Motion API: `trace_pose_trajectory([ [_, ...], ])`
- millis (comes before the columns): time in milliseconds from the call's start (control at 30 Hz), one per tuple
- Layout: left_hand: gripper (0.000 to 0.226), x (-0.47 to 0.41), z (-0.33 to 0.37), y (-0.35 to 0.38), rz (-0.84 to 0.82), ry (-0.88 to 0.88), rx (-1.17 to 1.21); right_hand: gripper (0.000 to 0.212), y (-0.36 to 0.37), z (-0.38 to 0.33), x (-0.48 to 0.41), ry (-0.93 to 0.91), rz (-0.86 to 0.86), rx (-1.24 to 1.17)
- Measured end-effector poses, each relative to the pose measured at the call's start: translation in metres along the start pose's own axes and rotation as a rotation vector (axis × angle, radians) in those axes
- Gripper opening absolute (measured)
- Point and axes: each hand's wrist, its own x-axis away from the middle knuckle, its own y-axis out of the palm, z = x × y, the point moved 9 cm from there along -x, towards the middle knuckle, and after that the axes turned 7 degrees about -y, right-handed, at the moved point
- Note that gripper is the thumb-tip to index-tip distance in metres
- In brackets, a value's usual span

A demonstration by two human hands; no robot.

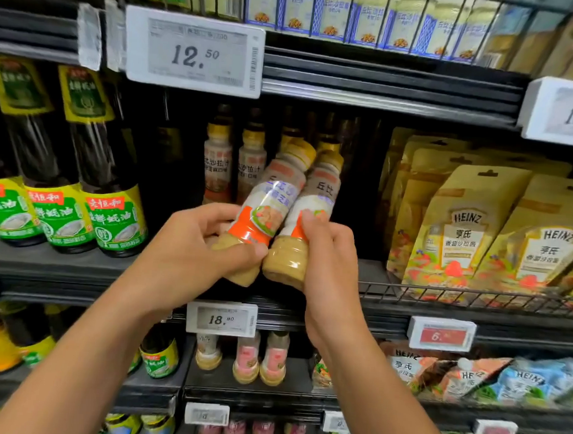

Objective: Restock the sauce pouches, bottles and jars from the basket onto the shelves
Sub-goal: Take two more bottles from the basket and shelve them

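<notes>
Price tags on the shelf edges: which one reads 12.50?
The large tag at upper left, above the two tilted dressing bottles; the other legible tags read 18 or 6.

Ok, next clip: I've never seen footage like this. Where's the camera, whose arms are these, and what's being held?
There is no machine here. A person wears one camera on the head, looking forward and down, so the two bare arms reaching in from below are their own. The left hand grips a small dressing bottle, and the right hand grips a second bottle beside it. Both tilt with their caps toward the middle shelf, where like bottles stand further back. On that shelf, dark bottles with green labels stand to the left and yellow Heinz pouches to the right. White price tags hang on the shelf edges. The basket is not in view.
</notes>
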Motion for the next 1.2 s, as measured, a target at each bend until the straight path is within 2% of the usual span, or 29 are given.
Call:
trace_pose_trajectory([
  [133, 0.027, -0.012, 0.0, -0.006, 0.009, -0.009, -0.006, 0.024, 0.008, -0.01, -0.015, -0.051, -0.043, 0.088],
  [267, 0.035, -0.02, 0.002, -0.013, -0.02, 0.001, -0.024, 0.031, 0.022, -0.018, -0.026, -0.12, -0.188, 0.123],
  [400, 0.04, -0.03, -0.001, -0.022, -0.02, 0.003, -0.101, 0.01, 0.038, -0.017, -0.039, -0.164, -0.404, 0.163],
  [433, 0.04, -0.032, -0.002, -0.025, -0.016, -0.001, -0.128, 0.012, 0.037, -0.015, -0.044, -0.157, -0.418, 0.195],
  [533, 0.042, -0.04, -0.014, -0.031, -0.023, -0.053, -0.165, 0.036, 0.033, -0.006, -0.058, -0.118, -0.439, 0.322],
  [667, 0.051, -0.047, -0.029, -0.03, -0.061, -0.115, -0.18, 0.042, 0.031, 0.01, -0.069, -0.083, -0.463, 0.53],
  [833, 0.062, -0.053, -0.035, -0.036, -0.025, -0.11, -0.23, 0.062, 0.033, 0.018, -0.074, -0.073, -0.45, 0.592],
  [933, 0.066, -0.055, -0.037, -0.042, -0.005, -0.094, -0.236, 0.064, 0.034, 0.021, -0.074, -0.053, -0.467, 0.613],
  [1067, 0.059, -0.055, -0.041, -0.045, 0.004, -0.08, -0.212, 0.058, 0.035, 0.02, -0.073, -0.071, -0.461, 0.626],
  [1200, 0.062, -0.055, -0.042, -0.05, 0.049, -0.073, -0.283, 0.059, 0.031, 0.02, -0.068, -0.062, -0.489, 0.777],
])
